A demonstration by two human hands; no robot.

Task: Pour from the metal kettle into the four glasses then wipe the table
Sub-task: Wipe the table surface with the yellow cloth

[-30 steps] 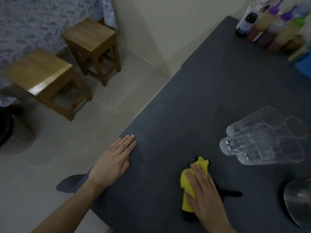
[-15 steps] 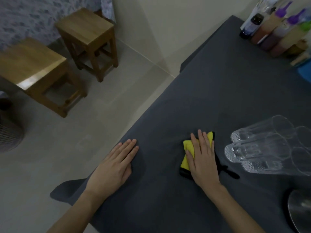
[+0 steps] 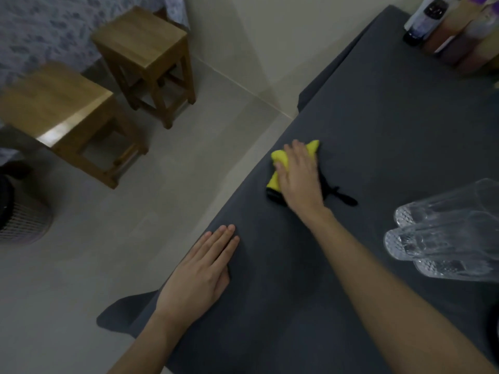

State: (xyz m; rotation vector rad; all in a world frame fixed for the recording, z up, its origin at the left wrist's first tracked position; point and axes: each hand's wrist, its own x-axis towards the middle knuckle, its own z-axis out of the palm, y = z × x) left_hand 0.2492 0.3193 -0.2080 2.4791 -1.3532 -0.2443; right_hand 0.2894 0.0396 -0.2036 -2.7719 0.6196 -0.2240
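Observation:
My right hand (image 3: 301, 179) presses flat on a yellow and black cloth (image 3: 278, 167), which lies on the dark grey table (image 3: 378, 125) close to its left edge. My left hand (image 3: 198, 276) rests palm down on the table near the front left edge, fingers together, holding nothing. A cluster of clear textured glasses (image 3: 442, 233) stands at the right, apart from the cloth. The metal kettle is out of view.
Several bottles (image 3: 442, 31) stand at the table's far right corner. On the pale floor to the left are two wooden stools (image 3: 145, 52) (image 3: 54, 109) and a ribbed bin (image 3: 19, 217). The tablecloth hangs over the front left corner.
My right hand has slid the cloth away from me and toward the table's left edge. My left hand has stayed flat in place. The kettle has left the view.

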